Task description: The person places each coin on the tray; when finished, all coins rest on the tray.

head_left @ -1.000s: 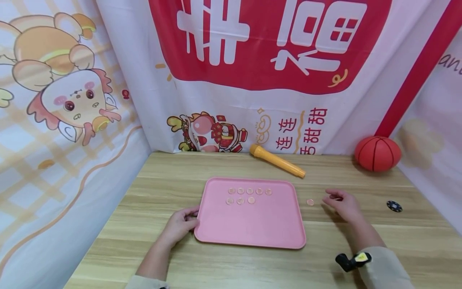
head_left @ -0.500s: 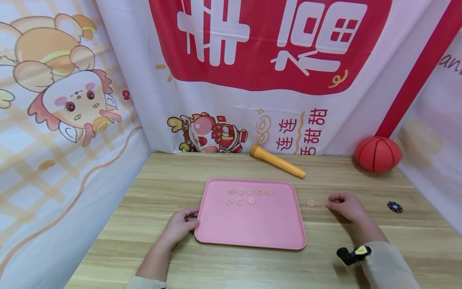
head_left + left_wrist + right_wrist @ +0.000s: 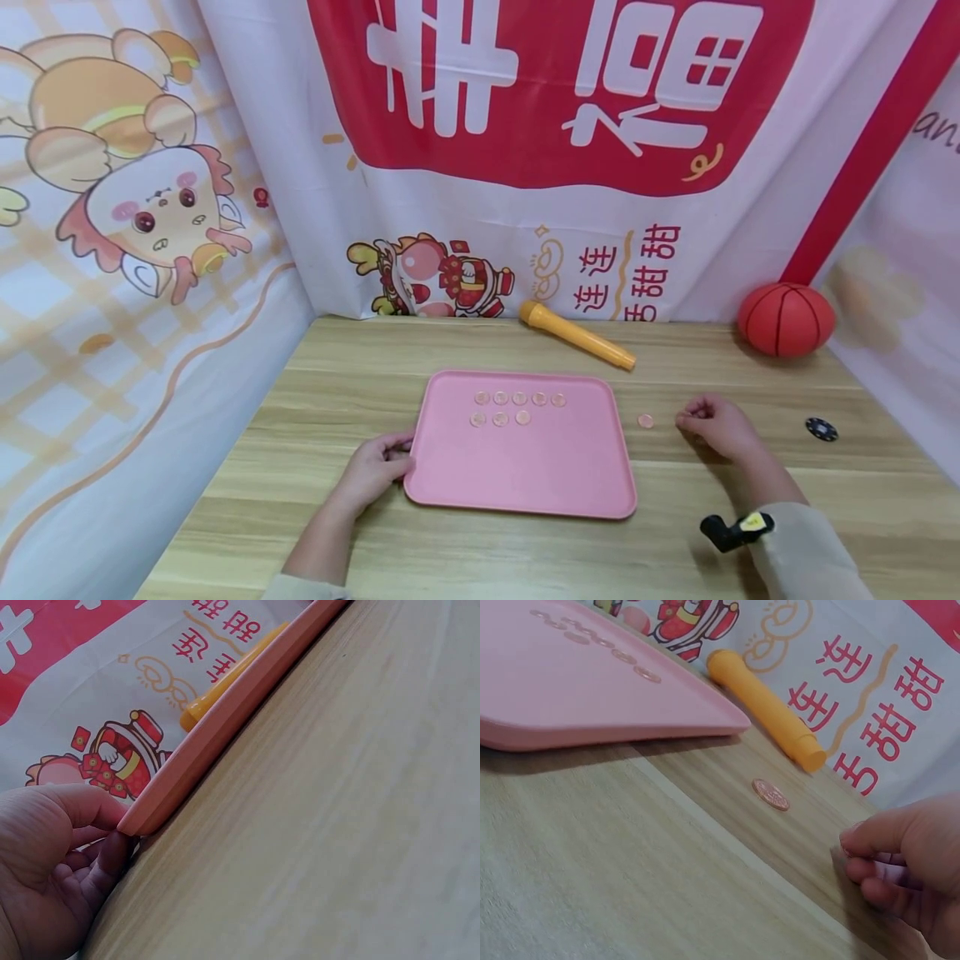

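Note:
A pink tray (image 3: 525, 471) lies on the table with coins (image 3: 522, 417) in two rows on it. My left hand (image 3: 371, 471) grips the tray's left edge between thumb and fingers; the left wrist view shows this hand (image 3: 56, 862) at the tray corner (image 3: 150, 810). Right of the tray, one copper-coloured coin (image 3: 770, 794) lies flat on the wood. Just beyond it, my right hand (image 3: 720, 427) is low over the table with thumb and fingertips together. In the right wrist view, a thin coppery coin edge shows at the fingertips of this hand (image 3: 911, 862), mostly hidden.
A yellow toy microphone (image 3: 577, 335) lies behind the tray. At the back right sits a red ball (image 3: 786, 319) with black lines. A black-and-white poker chip (image 3: 821, 429) is to the right of my right hand. Printed cloth (image 3: 555, 175) hangs behind the table.
My right hand's fingers, extended a second ago, have drawn together in a pinch near the table. The left hand and the tray have stayed in place.

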